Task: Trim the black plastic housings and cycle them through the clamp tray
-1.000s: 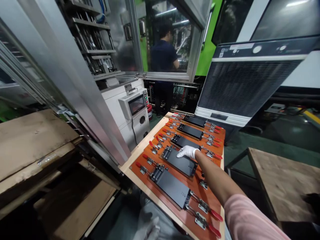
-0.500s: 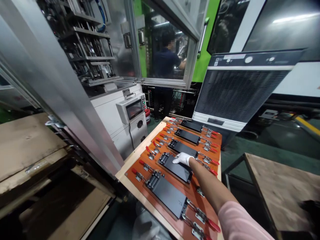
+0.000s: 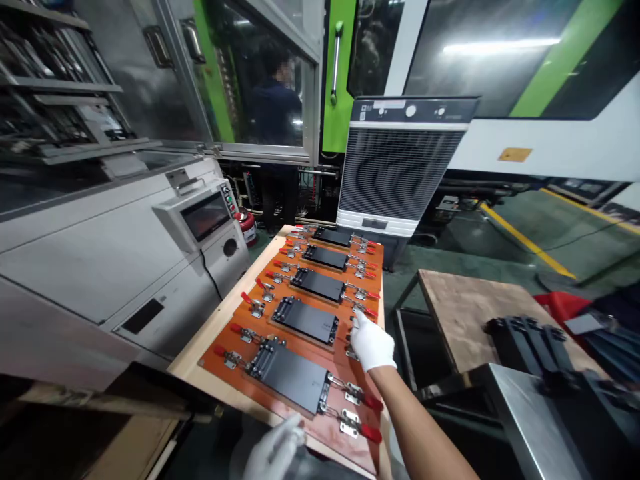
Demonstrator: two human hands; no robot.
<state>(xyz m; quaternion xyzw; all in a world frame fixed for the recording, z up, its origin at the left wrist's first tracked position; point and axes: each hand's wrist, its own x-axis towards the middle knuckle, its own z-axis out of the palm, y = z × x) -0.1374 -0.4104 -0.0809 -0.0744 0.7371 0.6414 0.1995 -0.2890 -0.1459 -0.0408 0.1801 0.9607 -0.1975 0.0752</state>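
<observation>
My right hand [image 3: 371, 341], in a white glove, is at the right end of the fourth black panel [image 3: 305, 320] from the back. Its fingers are bent round a toggle clamp [image 3: 353, 352], which they largely cover. At the left end of this panel, two red-handled toggle clamps [image 3: 253, 305] stand swung back off it. My left hand [image 3: 277, 448], also gloved, hovers by the near edge of the orange board [image 3: 235, 380], its fingers loosely apart and holding nothing. Closest to me, the front panel [image 3: 290, 375] is clamped at both ends.
Farther panels [image 3: 317, 285] are clamped in a row. To the left stands a white machine with a screen [image 3: 205, 217]; an air cooler [image 3: 400, 173] is behind the board. On the right, a wooden table [image 3: 465, 313] bears black parts [image 3: 530, 343]. A person [image 3: 277, 113] is behind the glass.
My right hand has left the fourth panel's top surface for the clamp at its right end. My left hand has come into view at the bottom. The view has turned right.
</observation>
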